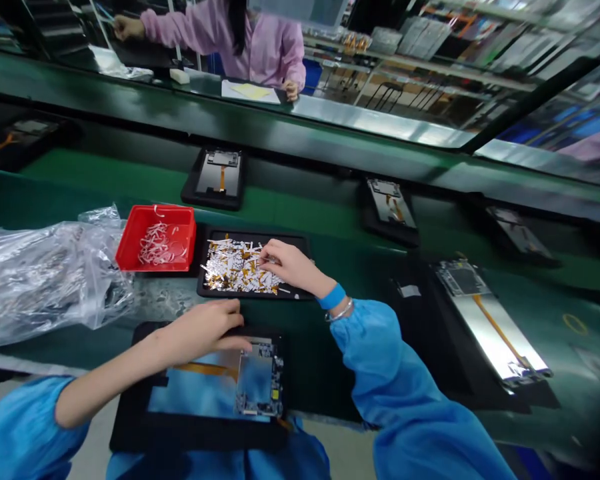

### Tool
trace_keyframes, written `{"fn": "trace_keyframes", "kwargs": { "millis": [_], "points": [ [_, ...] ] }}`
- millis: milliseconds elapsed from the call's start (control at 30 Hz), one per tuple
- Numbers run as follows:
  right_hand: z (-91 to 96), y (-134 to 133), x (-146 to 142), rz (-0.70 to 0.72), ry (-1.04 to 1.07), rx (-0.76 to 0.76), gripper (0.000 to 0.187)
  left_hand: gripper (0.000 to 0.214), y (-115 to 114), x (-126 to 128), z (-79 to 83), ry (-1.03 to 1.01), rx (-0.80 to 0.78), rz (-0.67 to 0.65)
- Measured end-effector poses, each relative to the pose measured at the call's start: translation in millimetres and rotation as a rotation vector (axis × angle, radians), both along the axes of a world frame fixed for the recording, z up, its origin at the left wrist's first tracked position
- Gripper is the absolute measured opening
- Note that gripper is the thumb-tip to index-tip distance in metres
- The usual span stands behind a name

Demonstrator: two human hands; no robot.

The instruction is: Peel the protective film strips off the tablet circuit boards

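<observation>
Right-hand grip (296, 268) has thumb and fingertips drawn nearly together over small white-and-amber pieces (233, 267); whether it holds one cannot be made out. Those pieces lie heaped directly under its fingertips in a shallow black tray (293, 243). Left-hand grip (207, 328), thumb apart from loosely bent fingers and nothing visible between them, is over a display panel (195, 397), thumb by the circuit board (255, 383). The panel's black pad (200, 433) overhangs the worktop's (320, 373) near edge. A red bin (155, 263) crowds the tray's left; bare worktop opens on its right, crossed by the right sleeve (380, 340).
</observation>
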State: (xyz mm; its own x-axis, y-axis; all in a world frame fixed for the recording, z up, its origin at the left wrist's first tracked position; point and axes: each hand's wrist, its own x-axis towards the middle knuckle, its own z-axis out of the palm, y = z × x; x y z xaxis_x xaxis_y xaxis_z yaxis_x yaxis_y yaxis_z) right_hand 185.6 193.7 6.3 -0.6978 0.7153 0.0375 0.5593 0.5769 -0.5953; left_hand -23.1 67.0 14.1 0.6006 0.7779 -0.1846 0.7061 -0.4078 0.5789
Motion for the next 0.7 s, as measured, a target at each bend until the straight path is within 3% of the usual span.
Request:
{"fn": "trace_keyframes", "kwargs": {
  "millis": [67,167,300,433,600,700],
  "points": [
    [5.1,-3,1,-0.010,0.023,0.018,0.005,0.028,13,-4,5.4,0.001,0.123,0.073],
    [10.2,-4,-8,-0.027,0.065,0.055,0.007,0.019,40,-14,13.4,0.026,0.298,0.286],
    [5.7,2,-36,-0.003,0.005,0.142,0.014,0.009,61,-26,14.8,0.025,0.392,0.424],
    [1.4,4,-55,0.034,-0.065,0.163,0.007,0.009,58,-31,13.8,-0.038,0.402,0.432],
    [10.2,-7,-45,0.037,-0.073,0.194,0.011,0.010,46,-34,20.3,-0.162,0.414,0.448],
    [15.0,-19,-33,-0.085,0.175,0.070,0.005,0.011,39,-30,24.1,-0.249,0.422,0.467]
  ]
}}
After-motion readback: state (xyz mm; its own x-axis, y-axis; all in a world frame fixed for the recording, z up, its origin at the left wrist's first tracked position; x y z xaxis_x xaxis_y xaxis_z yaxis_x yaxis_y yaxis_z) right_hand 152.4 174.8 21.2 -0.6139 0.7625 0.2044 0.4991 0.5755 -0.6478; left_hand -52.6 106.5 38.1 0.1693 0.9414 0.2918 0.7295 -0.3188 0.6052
